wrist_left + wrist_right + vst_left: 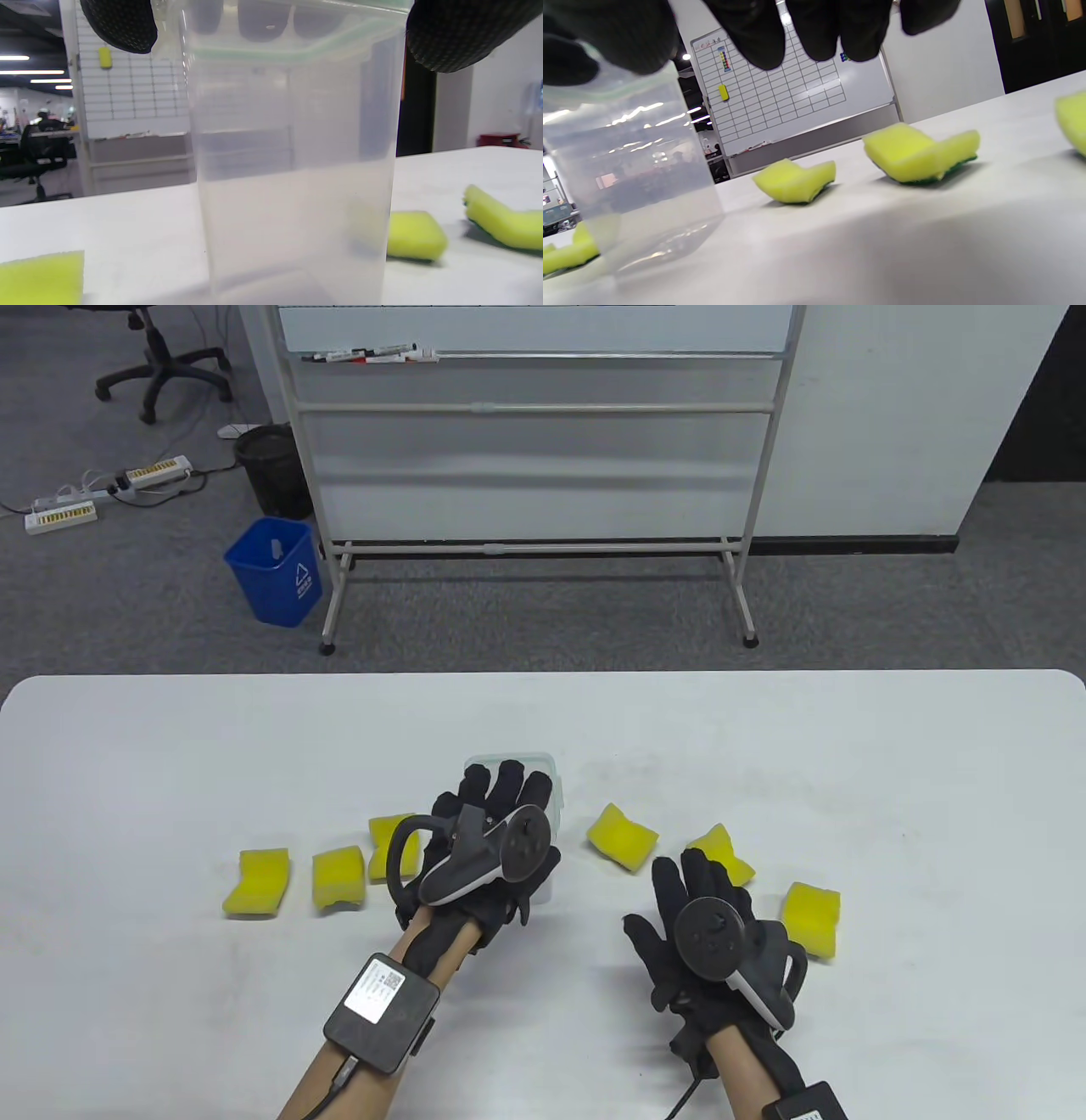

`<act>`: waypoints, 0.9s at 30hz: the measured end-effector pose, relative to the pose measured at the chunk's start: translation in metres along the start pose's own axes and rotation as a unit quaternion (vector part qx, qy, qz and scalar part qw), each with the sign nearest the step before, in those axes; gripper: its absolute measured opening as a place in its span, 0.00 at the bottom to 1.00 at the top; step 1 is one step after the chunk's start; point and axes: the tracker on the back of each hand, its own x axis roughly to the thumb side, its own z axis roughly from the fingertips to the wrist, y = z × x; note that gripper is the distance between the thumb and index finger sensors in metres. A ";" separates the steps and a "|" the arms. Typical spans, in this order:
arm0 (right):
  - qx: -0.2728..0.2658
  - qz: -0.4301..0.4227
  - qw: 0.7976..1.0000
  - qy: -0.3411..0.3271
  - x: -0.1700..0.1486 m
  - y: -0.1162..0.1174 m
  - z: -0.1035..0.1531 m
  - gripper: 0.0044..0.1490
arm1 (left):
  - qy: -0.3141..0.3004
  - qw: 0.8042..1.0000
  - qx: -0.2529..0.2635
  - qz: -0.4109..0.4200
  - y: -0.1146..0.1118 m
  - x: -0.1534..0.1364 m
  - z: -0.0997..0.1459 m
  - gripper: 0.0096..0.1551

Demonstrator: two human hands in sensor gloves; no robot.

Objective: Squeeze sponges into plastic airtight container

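Observation:
A clear plastic container [556, 802] stands upright on the white table [848, 746] and looks empty in the left wrist view [292, 169]. A lid with a green seal [271, 51] sits on it. My left hand [501, 810] lies over the top and grips it, fingers [121, 23] down both sides. My right hand [689, 903] hovers open and empty, to the right of the container [636, 178]. Yellow sponges lie left [257, 882] [338, 880] [390, 836] and right [622, 836] [721, 853] [812, 916] of it. The right hand's fingers [814, 25] hang above two sponges [795, 180] [920, 156].
The sponges lie in a loose row across the table's middle. A whiteboard stand [534, 543] and a blue bin [276, 572] stand on the floor beyond the far table edge.

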 end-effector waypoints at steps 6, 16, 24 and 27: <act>0.001 0.003 1.000 0.002 0.000 0.000 0.001 0.51 | -0.026 1.000 -0.002 0.000 0.004 0.017 0.027 0.49; -0.032 -0.051 0.998 -0.002 0.006 -0.008 -0.001 0.50 | -0.050 0.996 -0.067 0.041 0.018 0.013 0.026 0.48; -0.048 -0.142 0.989 0.016 0.027 -0.031 -0.002 0.48 | -0.061 0.984 -0.017 0.165 0.038 -0.018 0.025 0.39; -0.048 -0.176 0.982 0.056 0.032 -0.042 -0.010 0.47 | 0.020 0.977 0.075 0.197 0.036 -0.040 0.034 0.40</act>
